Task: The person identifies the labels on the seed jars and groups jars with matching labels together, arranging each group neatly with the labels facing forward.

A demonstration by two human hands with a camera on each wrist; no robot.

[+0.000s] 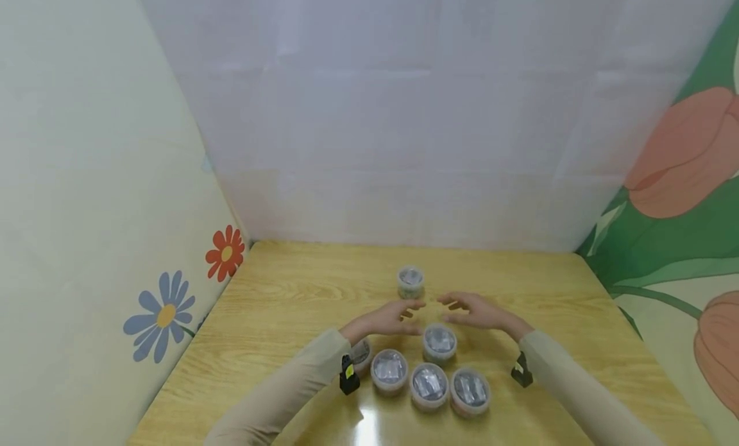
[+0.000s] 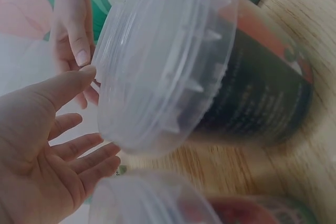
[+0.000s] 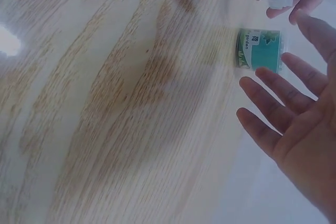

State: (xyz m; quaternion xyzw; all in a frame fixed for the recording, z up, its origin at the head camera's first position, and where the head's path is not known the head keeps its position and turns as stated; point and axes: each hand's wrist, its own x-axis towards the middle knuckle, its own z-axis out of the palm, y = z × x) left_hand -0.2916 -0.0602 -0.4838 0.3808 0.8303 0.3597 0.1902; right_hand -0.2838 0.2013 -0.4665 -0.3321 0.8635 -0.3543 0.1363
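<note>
My left hand (image 1: 389, 319) reaches in from the left over a group of small round tubs, fingers extended and holding nothing. Opposite it, my right hand (image 1: 476, 311) hovers with its fingers spread, also holding nothing. Just below the gap between the hands stands one tub (image 1: 440, 342) with a clear lid. Beyond them, a single tub (image 1: 411, 281) stands farther back on the table. In the left wrist view, a clear-lidded tub with a dark label (image 2: 247, 93) fills the space beside my left fingers; contact is hard to tell. A green-labelled tub (image 3: 260, 51) shows past my right fingers.
Nearer to me, a row holds a tub (image 1: 389, 371), another tub (image 1: 429, 386) and a tub at its right end (image 1: 470, 391). One more tub (image 1: 360, 353) is partly covered by my left wrist. The wooden table (image 1: 300, 273) meets a pale cloth backdrop (image 1: 369, 144).
</note>
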